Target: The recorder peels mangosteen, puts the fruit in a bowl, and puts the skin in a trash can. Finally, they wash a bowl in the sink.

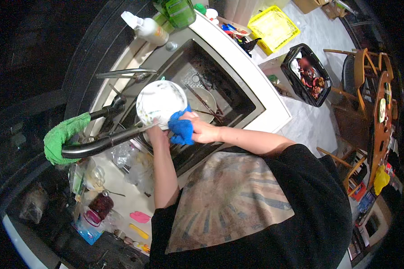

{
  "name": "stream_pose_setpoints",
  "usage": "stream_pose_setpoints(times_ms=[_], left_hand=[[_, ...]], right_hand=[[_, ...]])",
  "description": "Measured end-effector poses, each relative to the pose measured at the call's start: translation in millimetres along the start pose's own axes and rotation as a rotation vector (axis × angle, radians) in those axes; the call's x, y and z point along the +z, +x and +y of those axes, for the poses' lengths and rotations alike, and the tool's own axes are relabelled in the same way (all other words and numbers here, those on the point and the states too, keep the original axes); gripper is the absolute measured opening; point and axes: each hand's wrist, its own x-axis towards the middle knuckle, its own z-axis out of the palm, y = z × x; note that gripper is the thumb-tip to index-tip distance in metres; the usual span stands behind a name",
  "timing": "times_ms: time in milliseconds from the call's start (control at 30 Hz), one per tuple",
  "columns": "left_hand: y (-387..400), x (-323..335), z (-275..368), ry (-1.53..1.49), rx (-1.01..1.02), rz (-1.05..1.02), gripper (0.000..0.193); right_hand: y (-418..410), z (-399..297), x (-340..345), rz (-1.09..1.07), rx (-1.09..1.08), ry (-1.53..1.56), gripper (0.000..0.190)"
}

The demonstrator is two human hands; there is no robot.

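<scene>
Over the dark kitchen sink (240, 89), my left hand (157, 134) grips the lower rim of a white plate or shallow bowl (161, 101) with a faint pattern. My right hand (203, 130) is closed on a bunched blue cloth (181, 129), which touches the dish's lower right edge. The faucet spout (104, 144), partly wrapped in a green cloth (62, 138), reaches across to my left hand, and water appears to run from it. Behind the dish, another bowl (208, 100) lies in the sink with dark chopsticks (202, 101) across it.
A white pump bottle (151, 31) and a green bottle (178, 13) stand at the sink's far end. Plastic bags (138, 168), a jar with dark contents (100, 205) and a pink item (140, 217) lie on the left counter. A filled trash bin (286, 72) and a yellow basket (272, 28) are on the floor.
</scene>
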Motion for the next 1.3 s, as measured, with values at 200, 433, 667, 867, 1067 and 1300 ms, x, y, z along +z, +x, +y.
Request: stream_pose_setpoints(times_ms=[200, 433, 667, 867, 1067, 1300], left_hand=[[16.2, -37.8, -37.9, -0.561, -0.521, -0.187, 0.048], [-38.8, 8.8, 0.3, -0.541, -0.576, -0.547, 0.055], [-39.5, -21.5, -37.3, -1.017, -1.089, -0.464, 0.030], [-32.5, 20.5, -11.8, -0.711, -0.843, 0.161, 0.008], [-39.3, -25.0, -28.8, -1.104, -1.006, -0.116, 0.006], [-52.2, -48.4, -35.5, -1.170, -1.131, -0.475, 0.056]], right_hand=[[-7.5, -23.7, -15.8, 0.125, -0.116, -0.019, 0.039], [33.7, -15.4, 7.0, 0.020, -0.238, -0.198, 0.055], [109.8, 14.7, -18.0, -0.204, 0.400, 0.298, 0.053], [41.0, 18.2, 36.4, 0.053, -0.244, -0.130, 0.059], [56.1, -15.0, 26.1, -0.209, -0.377, -0.446, 0.051], [112.8, 87.0, 21.4, -0.241, 0.380, 0.678, 0.040]])
